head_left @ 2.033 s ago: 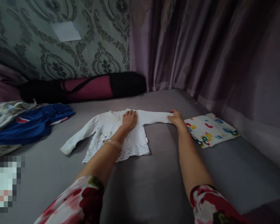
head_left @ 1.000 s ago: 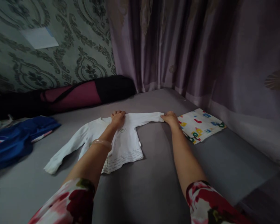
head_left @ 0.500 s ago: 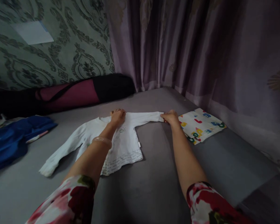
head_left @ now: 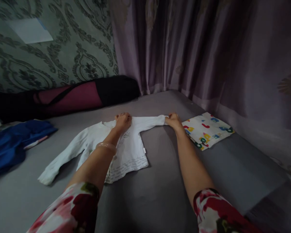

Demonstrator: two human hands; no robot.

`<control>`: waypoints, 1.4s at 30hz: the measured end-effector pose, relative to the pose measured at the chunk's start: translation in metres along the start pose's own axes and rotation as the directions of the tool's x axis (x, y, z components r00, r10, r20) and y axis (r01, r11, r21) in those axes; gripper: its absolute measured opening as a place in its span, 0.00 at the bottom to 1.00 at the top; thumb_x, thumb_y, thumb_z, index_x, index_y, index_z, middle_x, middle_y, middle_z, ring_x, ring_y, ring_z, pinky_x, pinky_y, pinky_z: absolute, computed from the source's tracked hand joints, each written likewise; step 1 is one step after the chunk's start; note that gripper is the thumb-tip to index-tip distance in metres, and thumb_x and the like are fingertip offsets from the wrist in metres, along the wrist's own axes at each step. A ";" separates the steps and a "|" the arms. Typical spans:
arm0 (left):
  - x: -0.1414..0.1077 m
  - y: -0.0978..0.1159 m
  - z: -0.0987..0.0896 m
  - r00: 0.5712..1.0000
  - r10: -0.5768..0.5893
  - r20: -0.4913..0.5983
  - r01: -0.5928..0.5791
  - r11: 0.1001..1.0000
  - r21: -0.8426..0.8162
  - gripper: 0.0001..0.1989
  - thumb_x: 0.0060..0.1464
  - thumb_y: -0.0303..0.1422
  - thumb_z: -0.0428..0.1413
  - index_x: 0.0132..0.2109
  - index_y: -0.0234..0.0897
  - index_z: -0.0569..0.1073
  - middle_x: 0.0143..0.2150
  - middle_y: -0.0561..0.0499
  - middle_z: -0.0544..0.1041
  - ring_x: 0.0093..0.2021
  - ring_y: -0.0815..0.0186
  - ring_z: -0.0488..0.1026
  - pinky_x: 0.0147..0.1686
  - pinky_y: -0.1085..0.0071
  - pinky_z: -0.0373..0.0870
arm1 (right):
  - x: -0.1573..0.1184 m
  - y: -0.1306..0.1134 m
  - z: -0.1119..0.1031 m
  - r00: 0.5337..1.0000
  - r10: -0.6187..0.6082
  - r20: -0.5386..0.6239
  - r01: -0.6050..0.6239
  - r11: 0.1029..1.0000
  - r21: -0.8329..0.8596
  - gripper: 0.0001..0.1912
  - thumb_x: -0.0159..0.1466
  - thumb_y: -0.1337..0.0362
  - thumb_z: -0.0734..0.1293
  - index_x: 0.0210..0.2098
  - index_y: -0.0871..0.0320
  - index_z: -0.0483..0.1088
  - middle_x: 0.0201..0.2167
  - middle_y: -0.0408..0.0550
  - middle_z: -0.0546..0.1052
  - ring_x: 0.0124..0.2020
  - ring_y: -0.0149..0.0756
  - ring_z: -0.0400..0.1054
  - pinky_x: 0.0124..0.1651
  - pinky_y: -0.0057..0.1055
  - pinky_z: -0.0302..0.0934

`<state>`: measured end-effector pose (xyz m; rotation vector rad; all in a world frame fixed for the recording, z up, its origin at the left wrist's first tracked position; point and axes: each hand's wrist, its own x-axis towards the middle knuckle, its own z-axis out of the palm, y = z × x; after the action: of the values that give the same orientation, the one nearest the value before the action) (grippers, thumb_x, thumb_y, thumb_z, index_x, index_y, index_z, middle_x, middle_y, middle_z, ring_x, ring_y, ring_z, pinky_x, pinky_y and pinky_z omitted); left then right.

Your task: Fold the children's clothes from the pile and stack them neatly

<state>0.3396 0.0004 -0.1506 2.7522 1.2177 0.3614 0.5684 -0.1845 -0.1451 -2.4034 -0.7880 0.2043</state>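
One white shirt (head_left: 133,149) | left hand (head_left: 123,122) atop, grip unclear | right hand (head_left: 174,121): fingers pinching cuff (head_left: 162,120)

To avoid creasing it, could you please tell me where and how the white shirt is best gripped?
Probably grip the white shirt by its free cuff, coming from the near left: that sleeve lies flat, uncovered, pointing that way.

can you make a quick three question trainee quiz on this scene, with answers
1. Which part of the white shirt is the right hand touching?
2. True or false: the bangle is on the left forearm.
3. Which lies to the right of the shirt?
a) blue garment
b) letter-print cloth
c) maroon-and-black bag

Key:
1. The end of a sleeve
2. True
3. b
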 end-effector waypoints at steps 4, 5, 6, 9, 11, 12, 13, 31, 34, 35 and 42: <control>-0.001 0.001 0.002 1.000 0.007 0.002 -0.007 1.000 -0.007 0.14 0.62 0.36 0.45 0.46 0.38 0.73 0.49 0.42 0.75 0.53 0.51 0.67 0.54 0.53 0.56 | -0.006 -0.008 0.006 0.997 -0.071 0.004 0.071 0.997 -0.016 0.22 0.62 0.62 0.66 0.55 0.61 0.67 0.43 0.55 0.77 0.45 0.42 0.72 0.47 0.33 0.63; -0.001 0.001 0.003 1.000 0.000 -0.001 0.000 1.000 -0.003 0.14 0.63 0.36 0.45 0.46 0.38 0.72 0.49 0.42 0.75 0.53 0.51 0.67 0.54 0.53 0.56 | -0.006 -0.009 0.006 0.996 -0.092 0.014 0.092 0.996 -0.004 0.21 0.63 0.63 0.66 0.55 0.60 0.68 0.43 0.54 0.77 0.44 0.41 0.72 0.47 0.33 0.63; -0.002 0.002 0.004 1.000 -0.010 -0.005 0.010 1.000 0.002 0.14 0.63 0.36 0.44 0.47 0.38 0.72 0.49 0.42 0.75 0.54 0.51 0.67 0.54 0.53 0.56 | -0.005 -0.009 0.005 0.993 -0.119 0.026 0.118 0.993 0.013 0.20 0.63 0.64 0.65 0.55 0.58 0.69 0.42 0.52 0.77 0.44 0.40 0.72 0.47 0.32 0.63; -0.004 0.004 0.007 0.998 -0.049 -0.028 0.049 0.999 0.014 0.15 0.64 0.37 0.43 0.48 0.39 0.71 0.50 0.41 0.74 0.54 0.51 0.66 0.54 0.54 0.56 | 0.001 -0.002 -0.001 0.979 -0.202 0.014 0.200 0.978 0.065 0.16 0.64 0.65 0.63 0.51 0.56 0.73 0.43 0.49 0.77 0.44 0.38 0.71 0.48 0.32 0.63; -0.005 0.004 0.009 0.998 -0.061 -0.032 0.061 0.998 0.015 0.15 0.65 0.38 0.43 0.49 0.40 0.71 0.50 0.42 0.74 0.54 0.51 0.65 0.54 0.54 0.56 | 0.004 0.005 -0.006 0.973 -0.228 -0.020 0.229 0.971 0.064 0.14 0.65 0.64 0.62 0.48 0.56 0.74 0.45 0.49 0.76 0.45 0.37 0.70 0.49 0.32 0.63; -0.005 0.004 0.009 0.998 -0.062 -0.032 0.062 0.998 0.015 0.15 0.65 0.38 0.43 0.49 0.40 0.71 0.50 0.42 0.73 0.54 0.51 0.65 0.53 0.54 0.56 | 0.005 0.009 -0.008 0.973 -0.229 -0.037 0.231 0.972 0.049 0.14 0.65 0.64 0.62 0.48 0.56 0.74 0.46 0.49 0.76 0.46 0.38 0.69 0.49 0.32 0.62; -0.005 0.004 0.010 0.998 -0.062 -0.034 0.063 0.998 0.016 0.15 0.65 0.39 0.43 0.49 0.40 0.71 0.51 0.41 0.73 0.54 0.51 0.65 0.53 0.54 0.56 | 0.005 0.012 -0.009 0.972 -0.229 -0.049 0.230 0.973 0.027 0.14 0.66 0.64 0.62 0.47 0.56 0.75 0.46 0.50 0.75 0.46 0.38 0.69 0.50 0.33 0.62; -0.016 0.016 -0.008 0.996 -0.042 -0.084 0.048 0.996 0.074 0.16 0.64 0.36 0.45 0.53 0.36 0.68 0.55 0.38 0.70 0.56 0.49 0.63 0.54 0.54 0.56 | -0.015 -0.007 -0.006 0.967 -0.231 -0.111 0.184 0.927 -0.327 0.18 0.67 0.70 0.56 0.50 0.59 0.73 0.50 0.59 0.72 0.52 0.49 0.65 0.54 0.42 0.56; -0.028 0.026 -0.012 0.997 0.048 -0.056 -0.043 0.996 0.082 0.15 0.64 0.35 0.44 0.53 0.37 0.69 0.55 0.40 0.72 0.56 0.51 0.64 0.56 0.54 0.56 | -0.031 -0.039 0.003 0.925 -0.378 -0.035 0.350 0.885 -0.306 0.22 0.66 0.75 0.52 0.54 0.63 0.70 0.54 0.61 0.71 0.56 0.48 0.62 0.59 0.43 0.52; -0.032 0.029 -0.011 0.996 0.083 -0.022 -0.081 0.994 0.074 0.15 0.64 0.35 0.44 0.53 0.37 0.69 0.55 0.41 0.72 0.56 0.52 0.65 0.57 0.54 0.55 | -0.038 -0.051 0.010 0.898 -0.438 0.049 0.435 0.860 -0.267 0.23 0.67 0.74 0.51 0.55 0.63 0.68 0.55 0.60 0.71 0.57 0.46 0.62 0.60 0.42 0.51; -0.043 0.042 0.012 0.984 0.133 0.118 -0.135 0.991 0.008 0.24 0.65 0.33 0.40 0.65 0.29 0.60 0.69 0.39 0.59 0.70 0.54 0.52 0.66 0.56 0.48 | -0.068 -0.079 0.058 0.698 -0.575 0.426 0.667 0.739 -0.096 0.28 0.72 0.59 0.48 0.68 0.64 0.54 0.69 0.56 0.54 0.70 0.43 0.44 0.69 0.44 0.36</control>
<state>0.3448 -0.0601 -0.1613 2.8316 1.0154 0.1996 0.4560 -0.1448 -0.1485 -2.1686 -1.8684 0.2975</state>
